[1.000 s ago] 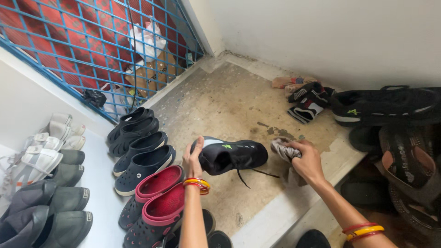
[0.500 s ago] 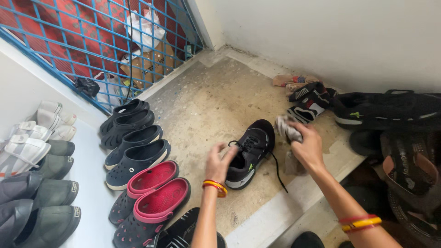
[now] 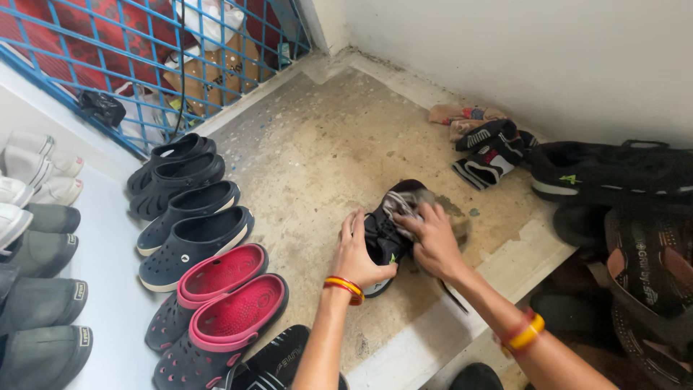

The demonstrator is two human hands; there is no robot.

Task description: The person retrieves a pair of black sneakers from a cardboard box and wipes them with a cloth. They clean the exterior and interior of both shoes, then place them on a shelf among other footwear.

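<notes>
Left hand cupped round the heel of the black sneaker, fingers curled on its near side, steadying it on the stained concrete floor — right hand closed on a grey cloth, pressing it onto the upper. The shoe sits mid-floor, between the row of clogs and the pale step. Its long axis runs away from the person, toe pointing up toward the far wall, tilted slightly right. To do this well, I'd judge: keep that heel braced, rub with short strokes along the length — toe to heel, not across
</notes>
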